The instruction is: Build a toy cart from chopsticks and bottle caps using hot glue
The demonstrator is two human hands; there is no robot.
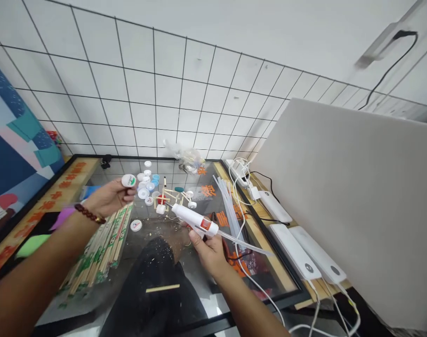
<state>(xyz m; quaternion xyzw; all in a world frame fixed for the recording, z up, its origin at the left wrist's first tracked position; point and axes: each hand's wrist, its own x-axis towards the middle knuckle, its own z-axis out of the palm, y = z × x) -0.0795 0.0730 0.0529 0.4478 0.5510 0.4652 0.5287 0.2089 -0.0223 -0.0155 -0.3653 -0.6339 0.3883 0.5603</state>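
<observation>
- White plastic bottle cap with green print (128,180), at the fingertips of the left grip: likely light, stiff, a little slick; best taken by its rim.
- White hot-glue gun (195,220), in the right grip: probably light, rigid, hot at the nozzle; best held by the handle.
- Left grip (110,196): narrow, pinching the cap between thumb and fingers.
- Right grip (211,250): closed around the gun's handle; trigger finger mostly hidden.
- Wooden-stick frame with cap wheels (166,197), between both grips, beyond the nozzle; contact cannot be told. Probably light, fragile at the joints; best held by a stick.
- Wrapped chopsticks (103,243), on the glass-topped counter (195,304), below the left grip.
- Clear glue sticks (230,208), right of the gun.
</observation>
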